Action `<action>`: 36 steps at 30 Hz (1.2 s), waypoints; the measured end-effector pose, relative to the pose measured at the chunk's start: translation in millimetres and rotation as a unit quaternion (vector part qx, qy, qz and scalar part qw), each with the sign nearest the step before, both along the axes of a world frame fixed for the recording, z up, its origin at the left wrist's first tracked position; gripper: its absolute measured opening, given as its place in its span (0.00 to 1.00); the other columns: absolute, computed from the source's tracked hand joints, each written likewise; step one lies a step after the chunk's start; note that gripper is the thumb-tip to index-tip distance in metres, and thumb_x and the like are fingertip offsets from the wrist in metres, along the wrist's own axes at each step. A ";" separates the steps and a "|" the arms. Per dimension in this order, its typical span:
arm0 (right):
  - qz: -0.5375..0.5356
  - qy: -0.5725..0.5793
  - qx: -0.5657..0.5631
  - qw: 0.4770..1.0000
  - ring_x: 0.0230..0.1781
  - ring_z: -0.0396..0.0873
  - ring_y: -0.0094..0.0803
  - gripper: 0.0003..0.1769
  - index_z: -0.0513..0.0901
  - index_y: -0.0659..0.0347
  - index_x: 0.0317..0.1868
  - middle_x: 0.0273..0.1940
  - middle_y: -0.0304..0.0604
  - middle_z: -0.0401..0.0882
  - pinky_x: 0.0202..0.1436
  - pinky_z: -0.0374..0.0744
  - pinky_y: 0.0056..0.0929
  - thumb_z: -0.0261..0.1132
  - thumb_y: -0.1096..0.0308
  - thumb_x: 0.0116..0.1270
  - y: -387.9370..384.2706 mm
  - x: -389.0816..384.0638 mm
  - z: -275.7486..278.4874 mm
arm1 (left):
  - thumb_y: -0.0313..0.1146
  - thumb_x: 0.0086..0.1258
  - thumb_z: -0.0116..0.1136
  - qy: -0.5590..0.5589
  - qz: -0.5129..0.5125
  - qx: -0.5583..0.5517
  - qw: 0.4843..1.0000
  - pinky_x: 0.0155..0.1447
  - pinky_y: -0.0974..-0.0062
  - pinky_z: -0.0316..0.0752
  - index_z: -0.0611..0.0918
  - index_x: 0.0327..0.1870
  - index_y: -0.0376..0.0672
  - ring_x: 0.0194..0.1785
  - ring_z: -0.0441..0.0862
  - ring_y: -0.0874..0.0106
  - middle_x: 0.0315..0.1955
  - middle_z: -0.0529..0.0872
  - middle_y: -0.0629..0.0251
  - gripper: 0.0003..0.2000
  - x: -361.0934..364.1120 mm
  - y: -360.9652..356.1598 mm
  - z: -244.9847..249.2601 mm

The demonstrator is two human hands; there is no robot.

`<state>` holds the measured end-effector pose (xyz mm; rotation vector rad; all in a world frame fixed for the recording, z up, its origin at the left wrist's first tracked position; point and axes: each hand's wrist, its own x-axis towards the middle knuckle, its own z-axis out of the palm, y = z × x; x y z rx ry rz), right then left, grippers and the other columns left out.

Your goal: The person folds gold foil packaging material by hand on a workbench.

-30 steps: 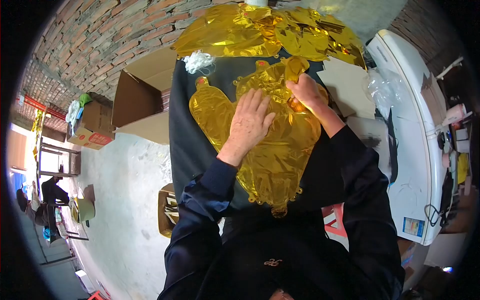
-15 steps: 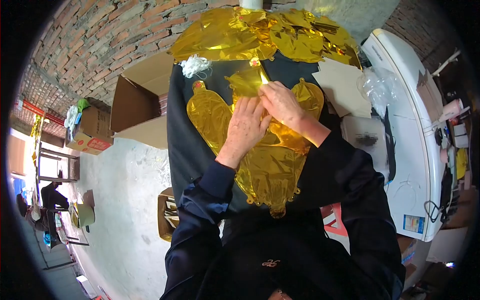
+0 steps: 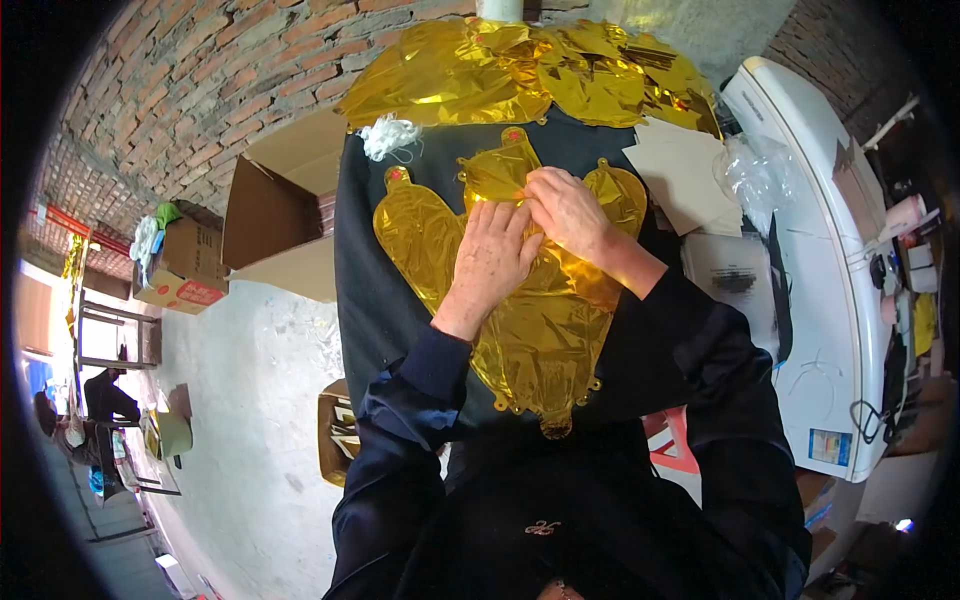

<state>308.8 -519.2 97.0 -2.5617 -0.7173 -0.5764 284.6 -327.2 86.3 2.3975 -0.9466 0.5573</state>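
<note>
We list: one gold foil piece (image 3: pixel 545 345) on black surface (image 3: pixel 385 310); left hand (image 3: pixel 488 258), open, flat upon it; right hand (image 3: pixel 570 215), fingers curled against it, grip we cannot tell

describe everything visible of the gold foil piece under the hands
The shiny, creased gold foil piece lies spread on black cloth. At its far end, two rounded lobes flank a narrower gold flap; the near end tapers to a rounded tab between small ones. Red marks show on the left lobe's tip and the flap. The left hand lies flat on it; the right hand touches the flap.
</note>
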 end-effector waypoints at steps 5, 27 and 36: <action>-0.003 -0.019 -0.033 0.999 0.66 0.79 0.49 0.13 0.81 0.65 0.53 0.59 0.52 0.82 0.68 0.76 0.46 0.64 0.65 0.75 -6.3 -0.9 -6.4 | 0.42 0.77 0.62 -0.014 -0.006 -0.010 1.000 0.77 0.54 0.68 0.82 0.63 0.36 0.65 0.77 0.51 0.55 0.83 0.51 0.21 0.0 0.0 -1.3; -0.017 -0.092 -0.063 0.994 0.72 0.74 0.55 0.17 0.84 0.67 0.54 0.63 0.58 0.80 0.77 0.70 0.50 0.66 0.65 0.71 0.3 -11.2 -24.5 | 0.30 0.77 0.59 -0.097 -0.013 -0.064 0.993 0.80 0.53 0.67 0.80 0.67 0.36 0.76 0.73 0.47 0.69 0.79 0.48 0.20 28.4 -15.5 62.2; -0.017 -0.051 -0.065 0.996 0.76 0.69 0.55 0.16 0.78 0.65 0.54 0.65 0.59 0.77 0.80 0.66 0.55 0.67 0.66 0.70 0.0 -15.4 -22.9 | 0.37 0.79 0.51 0.000 0.017 -0.002 1.000 0.82 0.51 0.62 0.78 0.68 0.32 0.77 0.71 0.49 0.70 0.78 0.43 0.23 70.1 -10.2 -18.0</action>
